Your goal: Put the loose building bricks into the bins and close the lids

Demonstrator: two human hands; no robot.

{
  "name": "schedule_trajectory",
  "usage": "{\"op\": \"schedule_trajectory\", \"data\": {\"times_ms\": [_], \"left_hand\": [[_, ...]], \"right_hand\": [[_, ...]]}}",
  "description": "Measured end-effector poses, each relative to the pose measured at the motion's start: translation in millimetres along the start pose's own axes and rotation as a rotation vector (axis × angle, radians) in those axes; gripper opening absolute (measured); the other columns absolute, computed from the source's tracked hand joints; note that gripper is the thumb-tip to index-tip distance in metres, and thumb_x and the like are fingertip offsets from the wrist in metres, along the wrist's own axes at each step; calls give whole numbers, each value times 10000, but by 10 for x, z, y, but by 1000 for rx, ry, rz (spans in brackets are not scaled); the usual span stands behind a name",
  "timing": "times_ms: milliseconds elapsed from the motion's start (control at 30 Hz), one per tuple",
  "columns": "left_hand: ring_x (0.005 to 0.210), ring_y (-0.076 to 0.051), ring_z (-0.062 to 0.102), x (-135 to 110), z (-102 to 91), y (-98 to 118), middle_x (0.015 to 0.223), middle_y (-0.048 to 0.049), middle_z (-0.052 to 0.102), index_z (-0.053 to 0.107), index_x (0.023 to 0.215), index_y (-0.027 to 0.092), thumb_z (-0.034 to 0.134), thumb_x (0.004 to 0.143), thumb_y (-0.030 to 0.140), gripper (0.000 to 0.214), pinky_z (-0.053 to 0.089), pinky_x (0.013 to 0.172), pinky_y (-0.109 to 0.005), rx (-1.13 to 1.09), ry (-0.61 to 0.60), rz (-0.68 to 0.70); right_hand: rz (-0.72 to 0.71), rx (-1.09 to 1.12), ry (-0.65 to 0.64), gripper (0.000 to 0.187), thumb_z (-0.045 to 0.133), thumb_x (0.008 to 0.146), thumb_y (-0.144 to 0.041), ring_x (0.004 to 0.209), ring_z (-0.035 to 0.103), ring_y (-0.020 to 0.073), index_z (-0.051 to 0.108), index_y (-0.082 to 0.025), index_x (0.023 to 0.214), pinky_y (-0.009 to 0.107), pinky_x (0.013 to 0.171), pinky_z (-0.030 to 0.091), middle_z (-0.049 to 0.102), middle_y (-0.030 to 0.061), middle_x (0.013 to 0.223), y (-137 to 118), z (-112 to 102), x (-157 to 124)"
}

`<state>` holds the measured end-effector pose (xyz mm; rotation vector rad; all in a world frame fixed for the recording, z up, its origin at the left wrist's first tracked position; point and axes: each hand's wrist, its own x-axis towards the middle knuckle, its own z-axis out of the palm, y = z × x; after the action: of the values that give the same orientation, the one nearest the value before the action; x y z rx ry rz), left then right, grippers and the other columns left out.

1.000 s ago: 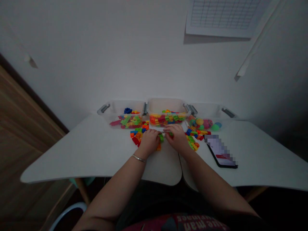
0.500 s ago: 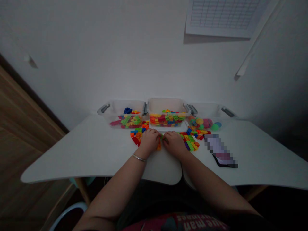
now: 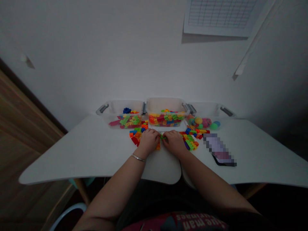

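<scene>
My left hand point(image 3: 149, 141) and my right hand point(image 3: 173, 141) rest close together on the white table point(image 3: 91, 150), fingers curled in a pinch. Between them I grip a small green brick piece point(image 3: 163, 137). An orange brick point(image 3: 158, 147) lies just under my left hand. Loose coloured bricks point(image 3: 137, 133) lie to the left of my left hand, and another loose pile of bricks point(image 3: 191, 141) lies to the right of my right hand.
Three clear plastic bins stand along the wall: a left bin point(image 3: 121, 110) and a middle bin point(image 3: 166, 107) with bricks, a right bin point(image 3: 209, 112) with coloured balls. A dark phone point(image 3: 222, 154) lies at the right. The table splits in two near my body.
My right hand has drawn back from the middle bin to meet my left hand. The view has shifted slightly left.
</scene>
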<state>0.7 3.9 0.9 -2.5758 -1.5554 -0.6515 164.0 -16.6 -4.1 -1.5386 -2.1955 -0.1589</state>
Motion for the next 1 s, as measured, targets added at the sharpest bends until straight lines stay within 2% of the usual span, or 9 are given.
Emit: {"op": "schedule_trajectory", "data": {"times_ms": [200, 300, 400, 533, 600, 700, 767, 833, 1000], "left_hand": [[984, -225, 564, 4, -7, 3, 999, -78, 694, 711, 967, 182, 495, 892, 203, 230, 439, 902, -362, 11, -12, 11], [971, -218, 568, 10, 6, -8, 993, -78, 695, 711, 961, 185, 504, 884, 194, 222, 439, 892, -356, 18, -13, 21], [965, -219, 568, 7, 15, -15, 986, -72, 694, 712, 956, 192, 510, 885, 203, 215, 436, 883, -356, 12, 5, 27], [962, -219, 564, -5, 13, -25, 993, -73, 692, 711, 954, 187, 503, 891, 210, 218, 434, 876, -357, 0, 2, 24], [966, -217, 559, -6, 16, -36, 993, -75, 690, 711, 953, 188, 501, 890, 208, 220, 434, 872, -357, -4, -4, 20], [972, -219, 551, -4, 28, -58, 994, -67, 688, 715, 947, 200, 501, 884, 207, 224, 432, 875, -363, -15, -10, 17], [977, -221, 550, -3, 36, -69, 993, -66, 687, 716, 945, 203, 498, 880, 204, 228, 431, 881, -368, -18, -10, 16], [983, -225, 551, -6, 39, -76, 988, -66, 687, 717, 945, 204, 495, 880, 205, 232, 433, 884, -374, -16, -10, 14], [990, -234, 555, -18, 26, -76, 1008, -62, 691, 719, 951, 209, 505, 878, 216, 226, 439, 891, -381, -18, -11, 5]], "right_hand": [[-21, 12, 0, 63, 567, 838, -208, 865, 576, 214, 630, -199, 846, 316, 798, 406, 670, 65, 837, 1, 1, 2], [-27, 99, 38, 92, 552, 820, -175, 860, 584, 218, 634, -201, 852, 331, 802, 430, 677, 65, 845, 33, 7, 17], [-41, 275, 180, 148, 526, 820, -164, 902, 597, 221, 632, -210, 913, 355, 835, 461, 688, 67, 921, 108, -28, 62], [-44, 470, 483, 165, 494, 846, -194, 938, 613, 213, 627, -205, 944, 365, 840, 501, 679, 83, 983, 255, -185, 186], [-18, 494, 590, 169, 489, 849, -198, 955, 614, 212, 630, -207, 941, 369, 844, 508, 680, 82, 998, 335, -298, 279], [27, 457, 664, 171, 500, 827, -186, 1015, 608, 220, 642, -210, 918, 409, 943, 471, 689, 75, 1030, 457, -457, 442], [77, 408, 641, 195, 492, 814, -176, 1039, 605, 227, 655, -204, 918, 422, 977, 450, 691, 77, 1061, 533, -525, 547], [134, 359, 559, 225, 483, 809, -176, 1037, 610, 236, 671, -190, 933, 417, 972, 451, 693, 90, 1073, 597, -551, 632], [177, 280, 393, 275, 443, 830, -180, 995, 628, 239, 692, -178, 949, 393, 934, 463, 712, 87, 1046, 669, -489, 718]]}}
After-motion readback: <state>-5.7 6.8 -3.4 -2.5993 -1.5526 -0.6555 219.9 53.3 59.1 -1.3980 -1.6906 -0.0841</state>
